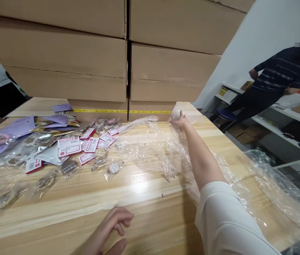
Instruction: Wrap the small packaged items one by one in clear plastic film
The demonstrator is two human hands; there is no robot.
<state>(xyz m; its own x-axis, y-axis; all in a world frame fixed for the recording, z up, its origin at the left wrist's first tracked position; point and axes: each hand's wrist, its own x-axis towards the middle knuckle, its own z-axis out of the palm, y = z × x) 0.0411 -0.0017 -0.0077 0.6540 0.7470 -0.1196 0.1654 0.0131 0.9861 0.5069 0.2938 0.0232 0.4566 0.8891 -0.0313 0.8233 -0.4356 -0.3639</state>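
Note:
My right hand [181, 120] reaches to the far right of the wooden table, its thumb and fingers around whitish, crumpled clear plastic [176, 113]. Its exact form is hard to make out. More clear plastic film [144, 141] spreads left of that arm. Low over the near part of the table, my left hand [116, 221] holds nothing, with fingers loosely bent and thumb apart. Ahead of it lies a small round white item in a clear packet [113, 168]. Further left is a pile of packets with red-and-white labelled cards [69, 146].
Stacked cardboard boxes [73, 67] stand along the back. Purple pouches [12, 132] lie on the left. Loose clear plastic [282, 194] hangs over the table's right edge. Beyond it are a person in a dark patterned top [280, 72], a blue stool [225, 114] and white shelves [274, 127].

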